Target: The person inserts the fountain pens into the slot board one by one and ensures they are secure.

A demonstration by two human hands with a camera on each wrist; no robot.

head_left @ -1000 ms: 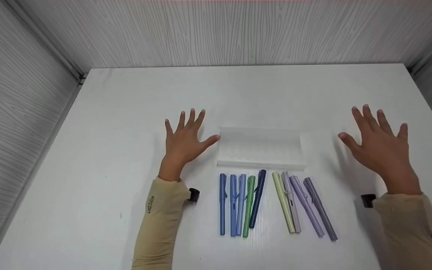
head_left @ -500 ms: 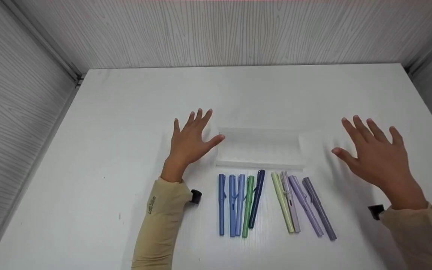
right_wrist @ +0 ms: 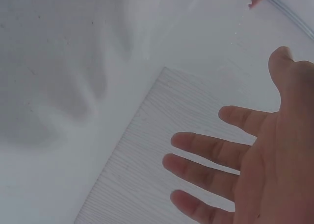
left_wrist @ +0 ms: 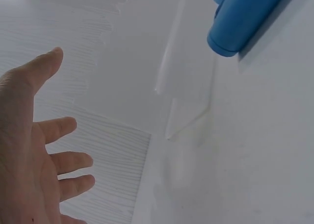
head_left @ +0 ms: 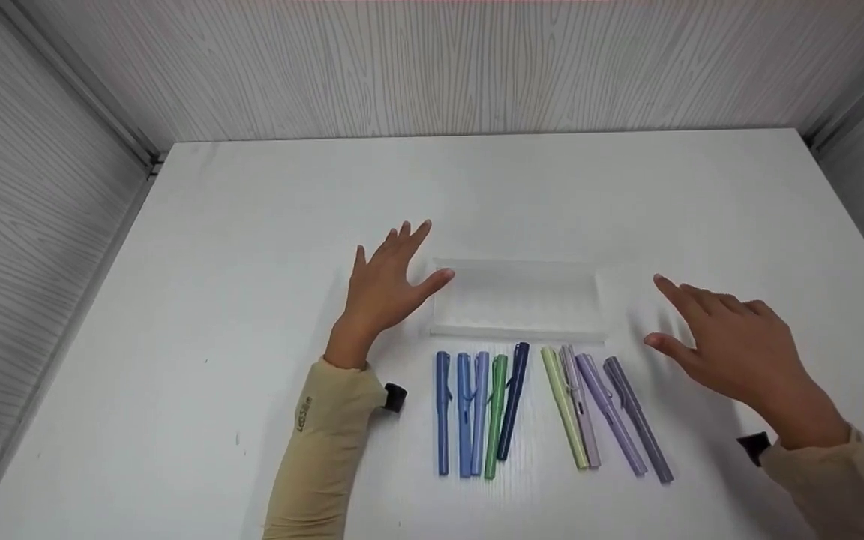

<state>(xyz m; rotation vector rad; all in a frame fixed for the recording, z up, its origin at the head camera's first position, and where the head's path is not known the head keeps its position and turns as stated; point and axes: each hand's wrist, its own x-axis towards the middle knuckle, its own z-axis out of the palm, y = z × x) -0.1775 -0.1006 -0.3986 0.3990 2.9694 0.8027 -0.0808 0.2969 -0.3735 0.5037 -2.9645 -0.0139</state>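
My left hand (head_left: 383, 292) hovers with fingers spread at the left end of a clear shallow tray (head_left: 518, 332), its thumb overlapping the tray's corner. Off the tray's right end, my right hand (head_left: 739, 349) holds nothing, thumb apart from the fingers. Below the tray lie two groups of capped pens. The left group has a blue pen (head_left: 442, 427), two lighter blue ones, a green pen (head_left: 496, 420) and a navy pen (head_left: 514, 405). In the right group are a yellow-green pen (head_left: 564, 409), a pale mauve one, a lilac pen (head_left: 612, 416) and a grey-purple pen (head_left: 638, 420).
The white table (head_left: 267, 225) meets a wood-grain panel (head_left: 477, 67) at the back, with side panels left and right. A blue pen's end (left_wrist: 240, 28) shows large in the left wrist view.
My right hand has moved toward the front and slightly left, its fingers tilting left. The left hand has drifted a little right, toward the tray. Pens and tray stay in place.
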